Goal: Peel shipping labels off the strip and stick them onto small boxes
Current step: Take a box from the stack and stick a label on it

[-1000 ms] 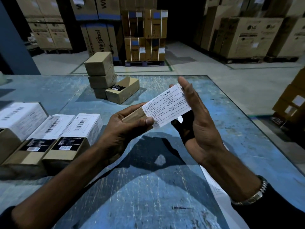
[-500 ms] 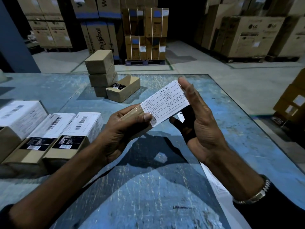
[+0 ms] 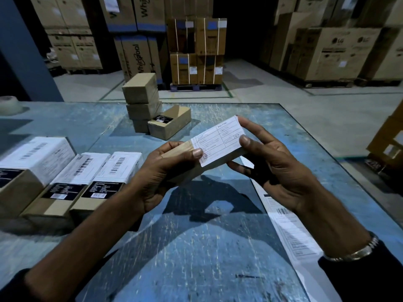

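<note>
Above the middle of the table I hold a small brown box (image 3: 177,149) with a white shipping label (image 3: 218,141) lying on its top face. My left hand (image 3: 161,171) grips the box's near end, its thumb pressing the label's left edge. My right hand (image 3: 277,168) holds the far end, thumb on the label's right part and fingers curled round the box's end and underside. The label strip (image 3: 287,227) lies flat on the table under my right forearm.
Three labelled boxes (image 3: 65,177) sit in a row at the left of the blue table (image 3: 196,247). A stack of plain boxes (image 3: 141,101) with one more box (image 3: 170,125) beside it stands at the back. A tape roll (image 3: 8,104) lies far left. Large cartons fill the warehouse floor beyond.
My right hand went from an open palm against the box's end to gripping it, thumb down on the label. The label now lies flatter on the box top.
</note>
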Demonstrator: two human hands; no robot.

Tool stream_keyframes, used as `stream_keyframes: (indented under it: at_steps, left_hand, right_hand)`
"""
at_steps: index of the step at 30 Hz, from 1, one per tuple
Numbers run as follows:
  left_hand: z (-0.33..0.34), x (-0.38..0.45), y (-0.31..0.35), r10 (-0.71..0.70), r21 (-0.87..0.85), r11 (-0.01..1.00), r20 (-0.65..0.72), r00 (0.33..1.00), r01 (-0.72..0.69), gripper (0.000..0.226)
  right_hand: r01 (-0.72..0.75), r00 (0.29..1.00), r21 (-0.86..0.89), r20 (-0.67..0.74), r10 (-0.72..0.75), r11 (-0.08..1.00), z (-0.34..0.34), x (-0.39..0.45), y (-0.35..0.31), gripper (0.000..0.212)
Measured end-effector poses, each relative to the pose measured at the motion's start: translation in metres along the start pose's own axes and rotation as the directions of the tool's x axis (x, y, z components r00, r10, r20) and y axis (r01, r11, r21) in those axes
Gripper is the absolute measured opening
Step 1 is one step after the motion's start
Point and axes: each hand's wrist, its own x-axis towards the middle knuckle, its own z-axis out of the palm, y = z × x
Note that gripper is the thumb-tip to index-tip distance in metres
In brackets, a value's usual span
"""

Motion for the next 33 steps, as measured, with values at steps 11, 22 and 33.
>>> stream_keyframes:
  at_steps: [11,22,33]
  left_hand:
    - [0.001,0.000,0.000,0.032,-0.024,0.999,0.001,0.999,-0.032,0.041]
    - [-0.002,-0.002,-0.001,0.022,-0.026,0.999,-0.029,0.999,-0.023,0.068]
    - [-0.014,0.002,0.005,0.041,0.061,0.998,-0.128,0.991,-0.033,0.076]
  right_hand:
    - [0.344,0.931,-0.510,0.073,-0.359,0.789,0.003,-0.002,0.007,0.065]
    - [0.423,0.882,-0.496,0.033,-0.471,0.758,0.004,-0.002,0.023,0.078]
    - [0.134,0.965,-0.504,-0.130,-0.229,0.853,-0.001,0.003,0.003,0.039]
